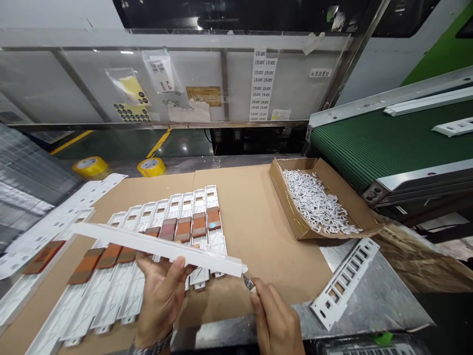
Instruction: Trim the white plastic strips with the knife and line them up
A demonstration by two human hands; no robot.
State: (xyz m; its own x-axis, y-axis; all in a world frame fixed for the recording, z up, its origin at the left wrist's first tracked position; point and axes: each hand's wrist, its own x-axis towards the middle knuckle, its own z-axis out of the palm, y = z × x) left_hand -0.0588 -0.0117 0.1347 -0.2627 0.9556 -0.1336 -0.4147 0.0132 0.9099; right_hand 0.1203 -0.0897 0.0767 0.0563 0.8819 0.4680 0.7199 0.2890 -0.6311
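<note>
Under your left hand [162, 296]: a row of white plastic frames [195, 212] with brown pads, on a cardboard sheet [254, 236]. Ahead of your right hand [275, 318]: a cardboard box [291, 172] of white plastic trimmings [318, 202], green conveyor belt [388, 138] beyond. Loose white frame [343, 283] on steel tabletop [384, 305], right of that hand.

White plastic strip [155, 245]: long, narrow, angled across the frames. Left hand grips it mid-length. Right hand pinches a small knife [249, 282], blade just beside the strip's end; contact unclear.
</note>
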